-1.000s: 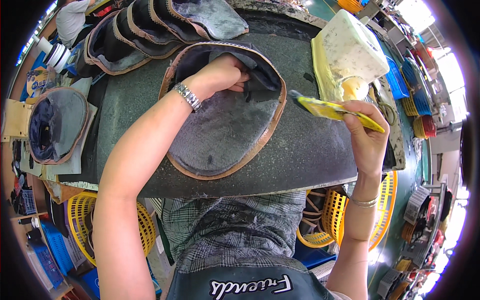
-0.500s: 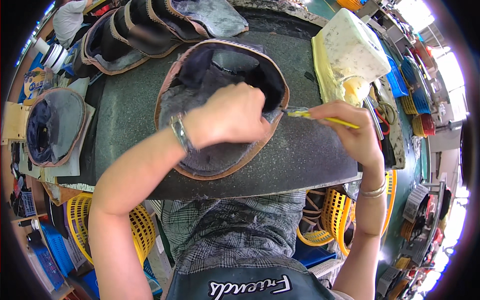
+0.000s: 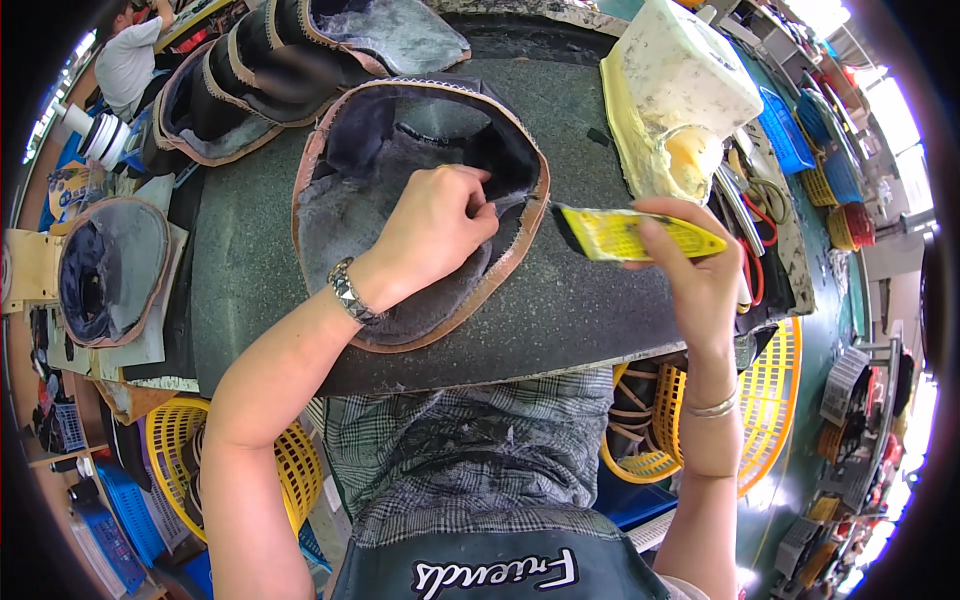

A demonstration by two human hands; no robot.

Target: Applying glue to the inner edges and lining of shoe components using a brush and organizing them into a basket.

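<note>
In front of me on the dark worktable lies a dark shoe upper [image 3: 400, 330], its grey fuzzy lining facing up and a tan stitched edge around it. My left hand [image 3: 430, 230] is over its inside, fingers curled, thumb and forefinger bent near the right part of the lining; the other fingertips are hidden. Right of the upper, my right hand [image 3: 690, 250] grips a flat yellow brush [image 3: 640, 234] smeared with pale residue. The brush's dark tip points left, a little apart from the tan edge.
Several similar uppers [image 3: 230, 110] overlap at the back left, and another [image 3: 115, 270] lies on a left stand. A white glue-crusted container [image 3: 680, 80] stands back right beside red-handled tools [image 3: 755, 270]. Yellow baskets [image 3: 180, 450] sit below the table; a person [image 3: 130, 65] is far left.
My right hand has drawn the brush off the upper's right edge and turned its broad face up. My left hand has shifted left and up, away from that edge. The view has shifted slightly.
</note>
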